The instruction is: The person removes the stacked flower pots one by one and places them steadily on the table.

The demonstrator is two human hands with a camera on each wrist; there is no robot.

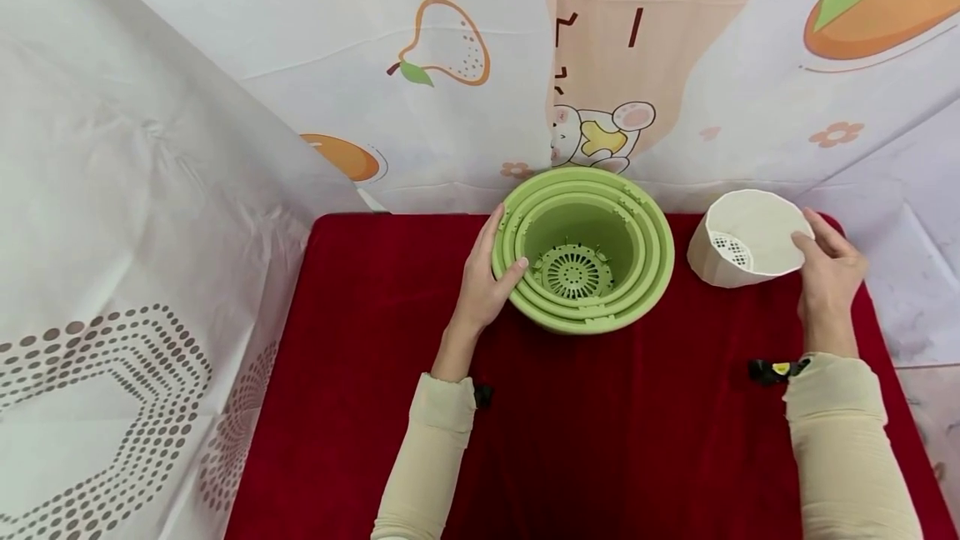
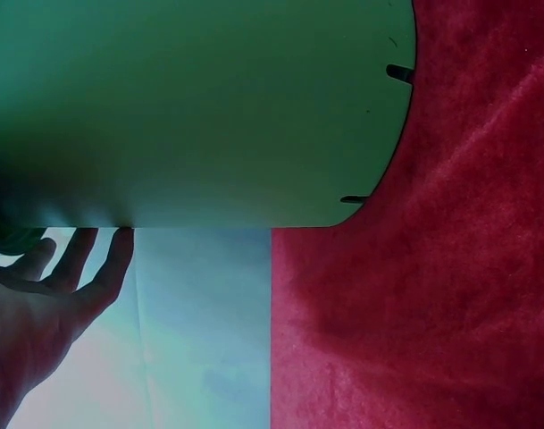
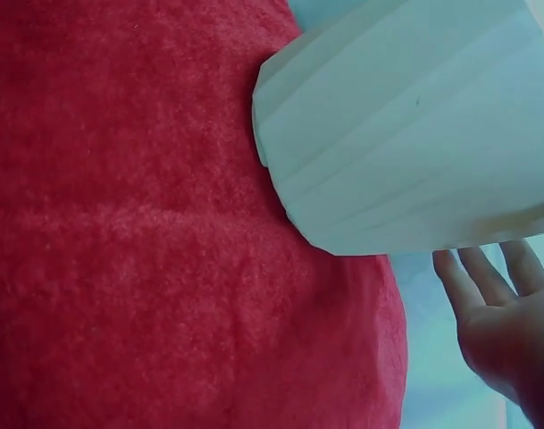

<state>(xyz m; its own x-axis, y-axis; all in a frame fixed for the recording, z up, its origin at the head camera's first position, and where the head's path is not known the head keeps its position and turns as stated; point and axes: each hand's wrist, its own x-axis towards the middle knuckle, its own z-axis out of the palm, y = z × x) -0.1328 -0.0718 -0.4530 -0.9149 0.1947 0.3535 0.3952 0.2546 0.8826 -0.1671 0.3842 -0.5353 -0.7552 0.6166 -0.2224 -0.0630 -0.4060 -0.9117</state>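
I'm on the nested green pots (image 1: 600, 227): they sit at the far edge of the tabletop (image 1: 375, 340), mouths facing up at the head view, at least three rims ringed one inside another. Their long axis runs from mouth down to base, and there's the slotted disc (image 1: 576, 273) at the bottom inside. From the left wrist I get the outer wall lying sideways, base end to the right with two dark slots, rim end cut off. I can't tell how squarely the base sits.

Left hand (image 1: 483, 282) holds the left side of the rim, thumb hooked inside, other fingers along the outer wall.

Over to the right, just beside: the cream pot (image 1: 765, 232), mouth up too, a perforated patch (image 1: 730, 250) showing low inside; the near wall hides the rest of its floor. The right wrist view loses its mouth. Right hand (image 1: 828, 273) pinches the right rim, thumb inside, fingers behind, their tips hidden from the head view.

Further out, I see a black device (image 1: 772, 370) by the right wrist, part-hidden, and the printed backdrop (image 1: 480, 132) behind, its lettering cropped at the top.
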